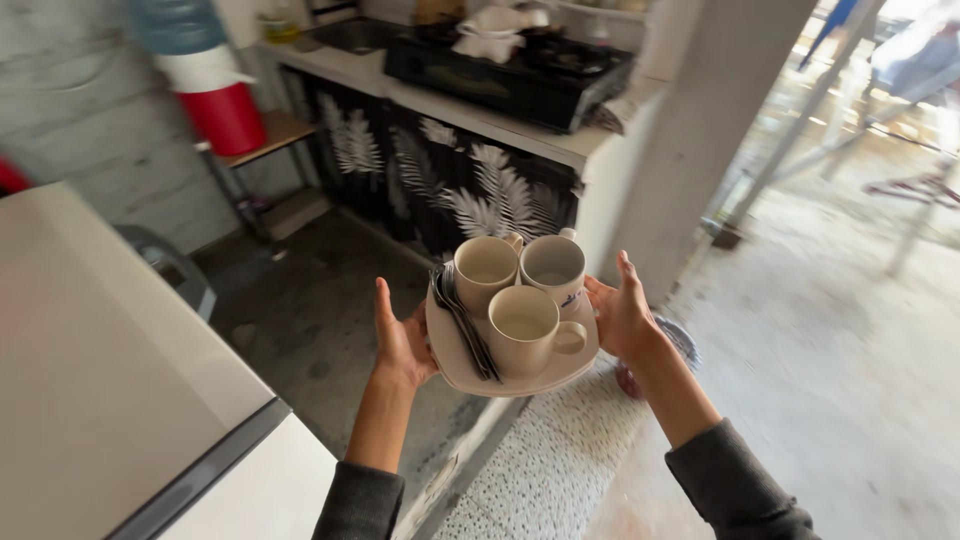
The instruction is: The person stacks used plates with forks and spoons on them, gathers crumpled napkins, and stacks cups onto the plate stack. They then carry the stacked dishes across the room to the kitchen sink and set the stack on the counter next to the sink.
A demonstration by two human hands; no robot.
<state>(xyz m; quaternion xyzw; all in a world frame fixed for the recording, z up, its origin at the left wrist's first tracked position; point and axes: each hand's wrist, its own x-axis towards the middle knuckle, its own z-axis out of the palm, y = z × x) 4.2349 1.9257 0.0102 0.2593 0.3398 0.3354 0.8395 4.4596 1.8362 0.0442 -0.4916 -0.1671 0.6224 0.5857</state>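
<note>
Resting between both hands' grip: tray (455, 365).

Grey concrete floor (320, 300), leaf-print curtained counter (450, 170) with black stove (510, 70), white pillar (700, 130).

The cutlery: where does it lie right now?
In the head view, the cutlery lies on the plate's left side, beside the three cups, near the left hand.

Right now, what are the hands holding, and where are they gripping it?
Both hold one beige plate bearing three mugs and some cutlery: left hand at its left edge, right hand at its right edge.
</note>
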